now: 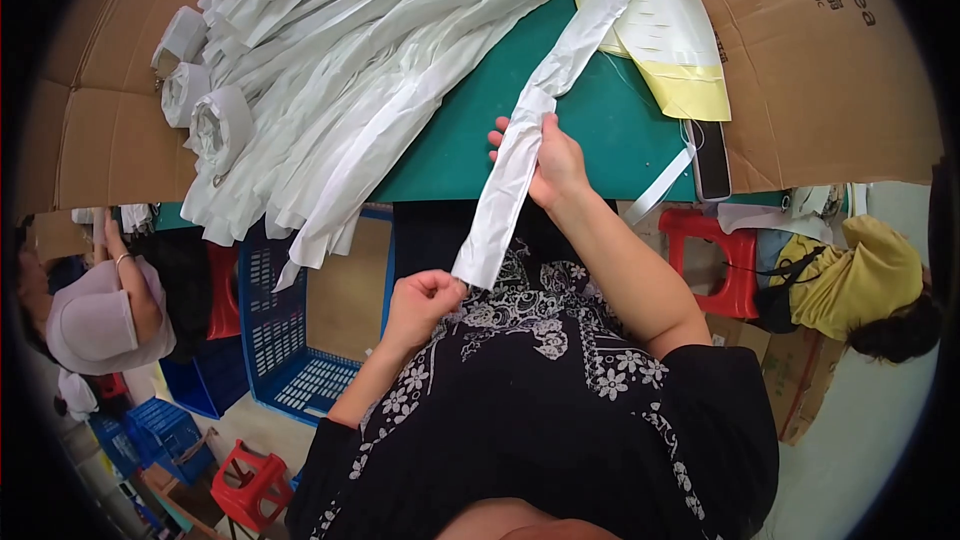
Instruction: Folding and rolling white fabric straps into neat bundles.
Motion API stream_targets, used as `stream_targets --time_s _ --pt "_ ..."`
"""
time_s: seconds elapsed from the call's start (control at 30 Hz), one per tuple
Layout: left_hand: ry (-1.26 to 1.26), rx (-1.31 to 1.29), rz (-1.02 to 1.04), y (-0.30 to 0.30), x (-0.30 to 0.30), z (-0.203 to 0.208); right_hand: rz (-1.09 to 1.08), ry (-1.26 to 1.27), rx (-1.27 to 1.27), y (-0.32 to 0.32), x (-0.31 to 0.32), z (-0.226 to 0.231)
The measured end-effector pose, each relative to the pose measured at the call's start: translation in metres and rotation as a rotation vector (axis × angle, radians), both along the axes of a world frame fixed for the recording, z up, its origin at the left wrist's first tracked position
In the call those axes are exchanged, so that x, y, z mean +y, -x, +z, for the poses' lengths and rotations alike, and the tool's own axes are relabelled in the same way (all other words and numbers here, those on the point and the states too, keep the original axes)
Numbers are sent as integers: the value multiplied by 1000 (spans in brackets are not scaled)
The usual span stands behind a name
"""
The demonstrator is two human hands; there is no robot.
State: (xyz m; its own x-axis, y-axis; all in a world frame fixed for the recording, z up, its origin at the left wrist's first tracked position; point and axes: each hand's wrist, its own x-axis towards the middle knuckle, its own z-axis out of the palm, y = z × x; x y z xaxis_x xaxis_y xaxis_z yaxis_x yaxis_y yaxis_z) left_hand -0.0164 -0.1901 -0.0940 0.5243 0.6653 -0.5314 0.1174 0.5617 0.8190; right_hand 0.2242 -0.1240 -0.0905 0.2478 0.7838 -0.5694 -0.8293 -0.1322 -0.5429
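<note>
A long white fabric strip point(505, 185) runs from the far side of the table down toward my body. My left hand point(422, 308) pinches the corner of its near end, just off the table edge. Farther up, my right hand point(557, 162) holds the strip from beneath, thumb on its right edge and fingertips showing past its left side. A large heap of similar white strips point(360, 70) spreads over the left of the table, some ends hanging over the front edge. Rolled white bands point(220, 125) lie at the heap's left side.
The green tabletop point(620, 130) has cardboard walls point(800, 70) around it. Yellow-and-white sheets point(675, 40) and a dark oblong device point(711, 160) lie at right. Below stand a blue plastic crate point(275, 340) and red stools point(705, 260). Other people point(850, 280) sit on both sides.
</note>
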Motion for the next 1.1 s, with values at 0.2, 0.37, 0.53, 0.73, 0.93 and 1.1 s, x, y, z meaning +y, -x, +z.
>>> stream_targets --time_s 0.2,0.37,0.53,0.73,0.93,1.1 --pt "-1271 159 -172 2 37 -1 3 96 -32 -13 -3 4" --pt "-2231 -2 -681 -44 87 31 52 73 41 -19 -3 5" --pt "-1996 -233 -759 -66 93 36 290 -55 79 -25 -28 10" --pt "-1286 -280 -554 -78 67 18 303 -45 -57 -26 -48 -3" --pt "25 -67 -338 -112 86 30 305 -247 -71 -26 -53 10" --pt "456 -52 -405 -127 102 33 258 -267 -20 -39 -60 1"
